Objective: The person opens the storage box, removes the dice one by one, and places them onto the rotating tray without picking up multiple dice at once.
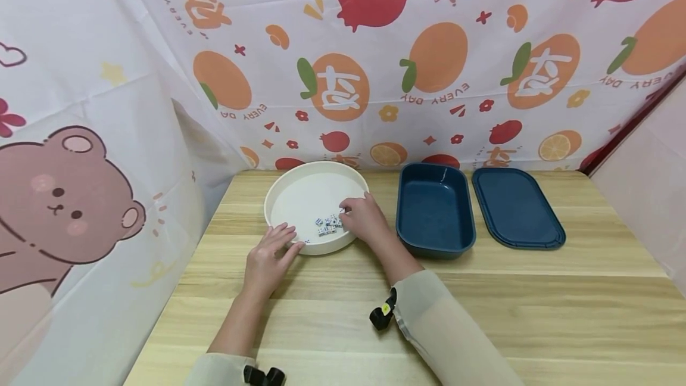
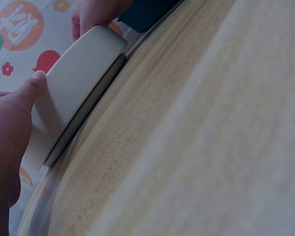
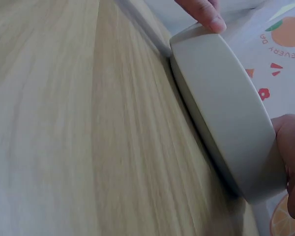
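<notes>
A round white tray (image 1: 289, 192) with a raised rim stands near the back of the table. Several small white dice with blue pips (image 1: 328, 228) lie clustered in its front right part, some side by side in a row. My right hand (image 1: 365, 219) reaches over the right rim and pinches a die (image 1: 342, 210) between thumb and fingertips. At the front left, my left hand (image 1: 268, 260) rests at the rim with fingers extended over the inside. Its thumb (image 2: 38, 76) touches the rim's top edge, close to a lone die (image 1: 307, 241).
Right of the tray stands a deep dark blue box (image 1: 436, 210), open at the top. A matching blue lid (image 1: 517, 207) lies flat beside it. Behind the wooden table (image 1: 536, 314) hangs a fruit-print cloth (image 1: 386, 64); a bear-print cloth (image 1: 69, 195) hangs at left.
</notes>
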`<state>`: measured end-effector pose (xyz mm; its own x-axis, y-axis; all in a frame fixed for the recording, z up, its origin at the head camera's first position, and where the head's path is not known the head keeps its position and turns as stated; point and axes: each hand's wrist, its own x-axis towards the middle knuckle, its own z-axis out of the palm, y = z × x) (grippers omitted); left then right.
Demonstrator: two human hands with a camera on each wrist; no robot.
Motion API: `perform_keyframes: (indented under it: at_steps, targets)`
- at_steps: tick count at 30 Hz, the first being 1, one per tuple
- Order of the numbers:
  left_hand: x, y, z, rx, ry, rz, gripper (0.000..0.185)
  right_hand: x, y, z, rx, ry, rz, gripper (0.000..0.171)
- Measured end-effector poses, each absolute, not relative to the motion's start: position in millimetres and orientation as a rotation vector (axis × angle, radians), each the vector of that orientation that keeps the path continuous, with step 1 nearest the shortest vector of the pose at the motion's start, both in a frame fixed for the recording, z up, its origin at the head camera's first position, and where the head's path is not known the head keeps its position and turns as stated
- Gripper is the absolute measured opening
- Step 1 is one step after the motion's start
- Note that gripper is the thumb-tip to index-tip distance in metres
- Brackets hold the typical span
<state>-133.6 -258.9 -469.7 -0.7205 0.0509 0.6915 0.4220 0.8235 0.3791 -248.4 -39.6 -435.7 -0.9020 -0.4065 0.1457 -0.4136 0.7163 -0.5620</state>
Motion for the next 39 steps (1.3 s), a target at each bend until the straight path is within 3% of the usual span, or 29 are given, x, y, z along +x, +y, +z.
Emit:
perform_keyframes:
  at_steps: [15,23,33,39]
  targets:
    - [-133,-258,-471,-0.346,-2.311,-0.688,0.032,-247,-56,-430,0.462,-3.059,0.847,0.016]
    - [-133,-260,-471,-0.343,-2.302,-0.683,0.032,-248,-54,-433,0.494,-3.018,0.954,0.022]
    - [-132,-259,-471,-0.332,-2.308,-0.691,0.034,-221,-17,-424,0.57,-2.747,1.367,0.027]
    - [-133,-259,-470,-0.347,-2.314,-0.671,0.034,-205,9,-415,0.591,-2.571,1.35,0.027]
